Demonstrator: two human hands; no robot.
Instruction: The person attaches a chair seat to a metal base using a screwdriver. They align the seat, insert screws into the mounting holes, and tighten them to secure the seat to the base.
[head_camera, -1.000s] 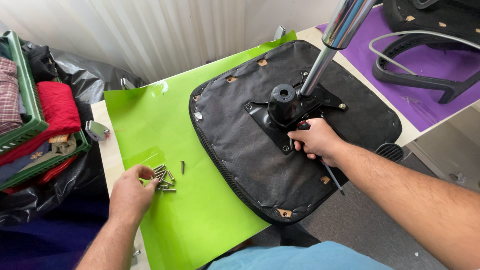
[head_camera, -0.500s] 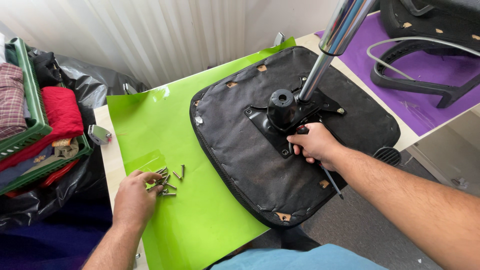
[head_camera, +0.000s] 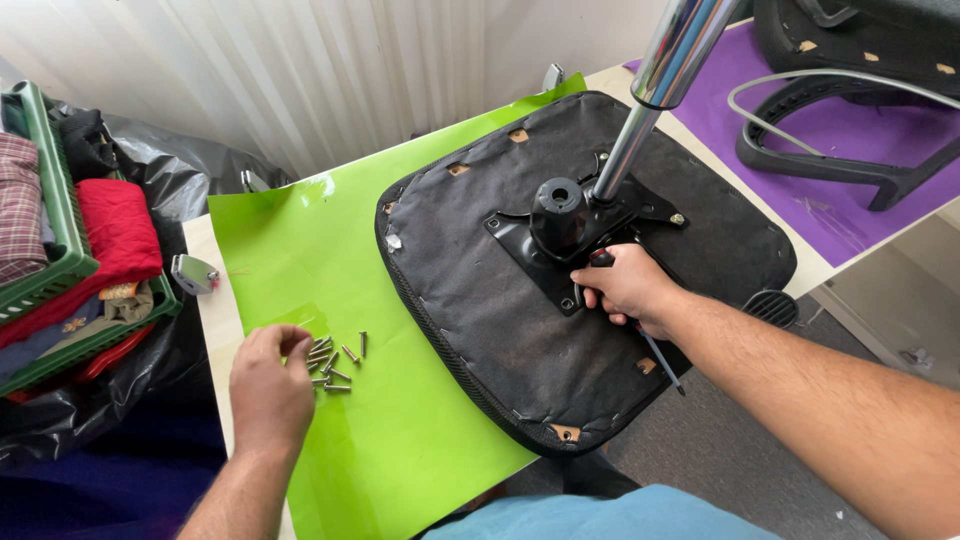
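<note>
A black chair seat (head_camera: 520, 330) lies upside down on a green sheet (head_camera: 400, 430), with a black metal mounting plate (head_camera: 540, 265) bolted to its underside. My right hand (head_camera: 628, 290) rests on the plate's edge and grips a screwdriver (head_camera: 662, 362) whose shaft points back toward me. A chrome cylinder (head_camera: 660, 80) rises from the plate. My left hand (head_camera: 268, 385) hovers over a small pile of several screws (head_camera: 335, 362) on the green sheet, fingers curled at the pile; whether it has hold of one I cannot tell.
A green crate (head_camera: 60, 250) holding folded red and checked fabric sits on black plastic at the left. A small metal part (head_camera: 193, 272) lies by the sheet's left edge. At the right, a black chair base (head_camera: 850, 160) rests on a purple sheet (head_camera: 860, 210).
My left hand has drawn back slightly from the screws, which now lie more spread out. My right hand stays on the plate with the screwdriver.
</note>
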